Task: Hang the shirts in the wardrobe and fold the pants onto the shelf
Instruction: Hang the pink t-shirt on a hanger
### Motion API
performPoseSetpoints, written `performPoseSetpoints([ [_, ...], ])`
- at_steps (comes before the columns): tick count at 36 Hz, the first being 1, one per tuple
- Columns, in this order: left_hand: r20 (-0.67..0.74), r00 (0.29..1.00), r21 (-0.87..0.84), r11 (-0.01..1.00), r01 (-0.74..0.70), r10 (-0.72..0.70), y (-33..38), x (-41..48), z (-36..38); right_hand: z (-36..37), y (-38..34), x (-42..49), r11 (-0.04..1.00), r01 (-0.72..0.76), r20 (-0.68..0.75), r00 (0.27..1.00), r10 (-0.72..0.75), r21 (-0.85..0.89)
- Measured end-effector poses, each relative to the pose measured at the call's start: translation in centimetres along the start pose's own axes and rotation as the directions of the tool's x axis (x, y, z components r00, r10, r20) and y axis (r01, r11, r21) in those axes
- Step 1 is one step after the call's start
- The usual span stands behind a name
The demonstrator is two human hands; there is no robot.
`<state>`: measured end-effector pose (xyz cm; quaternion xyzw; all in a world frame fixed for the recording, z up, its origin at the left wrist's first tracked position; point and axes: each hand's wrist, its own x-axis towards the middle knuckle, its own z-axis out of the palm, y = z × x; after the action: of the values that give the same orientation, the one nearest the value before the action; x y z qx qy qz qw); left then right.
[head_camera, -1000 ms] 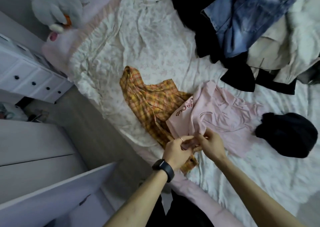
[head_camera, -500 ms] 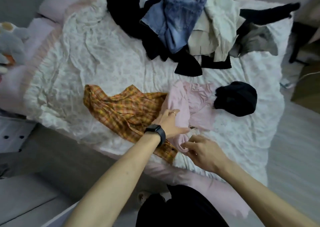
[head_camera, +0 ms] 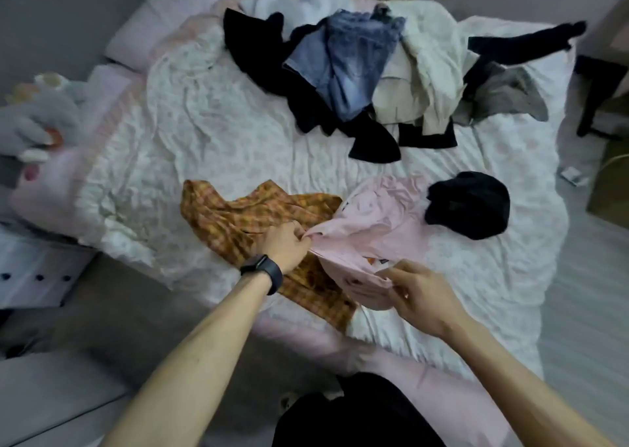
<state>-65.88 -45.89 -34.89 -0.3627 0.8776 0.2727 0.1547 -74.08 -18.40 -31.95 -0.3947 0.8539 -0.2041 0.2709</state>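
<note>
Both hands hold the pink shirt (head_camera: 381,222) at the near edge of the bed (head_camera: 238,147). My right hand (head_camera: 420,293) pinches its lower edge with curled fingers, and my left hand (head_camera: 284,245), with a black watch (head_camera: 263,273) on the wrist, grips a bunch of the fabric. Under the pink shirt, on the left, lies an orange checked shirt (head_camera: 245,222). Just beside it on the right is a black garment (head_camera: 468,208). Farther away a pile of clothes (head_camera: 374,79) lies with blue jeans (head_camera: 350,61) on top.

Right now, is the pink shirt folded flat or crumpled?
Crumpled. The pink shirt lies in wrinkles on the bed, its near edge pinched by the left hand and right hand.
</note>
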Motion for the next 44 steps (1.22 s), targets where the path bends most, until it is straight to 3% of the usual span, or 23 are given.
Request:
performPoseSetpoints([
  [4, -0.279, 0.954, -0.197, 0.979, 0.055, -0.109, -3.4, -2.6, -6.5, -3.0, -2.8, 5.1, 0.995, 0.085, -0.174, 0.982, -0.075, 0.052],
  [9, -0.539, 0.81, -0.357, 0.934, 0.028, -0.231, -7.5, -9.6, -13.9, -6.7, -12.1, 11.7, 0.921, 0.381, -0.298, 0.892, -0.341, 0.085],
  [14, -0.643, 0.677, -0.643, 0.733, -0.224, -0.358, -9.5, -20.0, -18.5, -8.9, -23.0, 13.1, 0.768, 0.6, -0.335, 0.787, -0.518, 0.222],
  [16, -0.633, 0.678, -0.711, 0.627, -0.32, -0.373, -10.2, -23.4, -19.2, -9.2, -26.6, 12.5, 0.704, 0.645, -0.314, 0.763, -0.565, 0.299],
  [20, -0.662, 0.566, -0.741, 0.54, -0.399, -0.491, -12.4, -31.1, -18.9, -7.4, -33.6, 9.7, 0.577, 0.738, -0.263, 0.668, -0.696, 0.35],
  [29, -0.546, 0.391, -0.837, 0.473, -0.275, -0.741, -18.0, -47.8, -11.4, 0.4, -41.7, 0.3, 0.366, 0.845, -0.136, 0.446, -0.885, 0.39],
  [35, -0.448, 0.437, -0.884, 0.46, -0.086, -0.78, -19.9, -57.9, -5.3, 7.4, -45.1, -5.6, 0.342, 0.857, 0.039, 0.356, -0.934, 0.384],
  [44, -0.437, 0.165, -0.899, 0.432, -0.069, -0.884, -19.3, -70.3, -0.2, 14.1, -49.8, -15.1, 0.199, 0.856, 0.15, 0.144, -0.978, 0.477],
])
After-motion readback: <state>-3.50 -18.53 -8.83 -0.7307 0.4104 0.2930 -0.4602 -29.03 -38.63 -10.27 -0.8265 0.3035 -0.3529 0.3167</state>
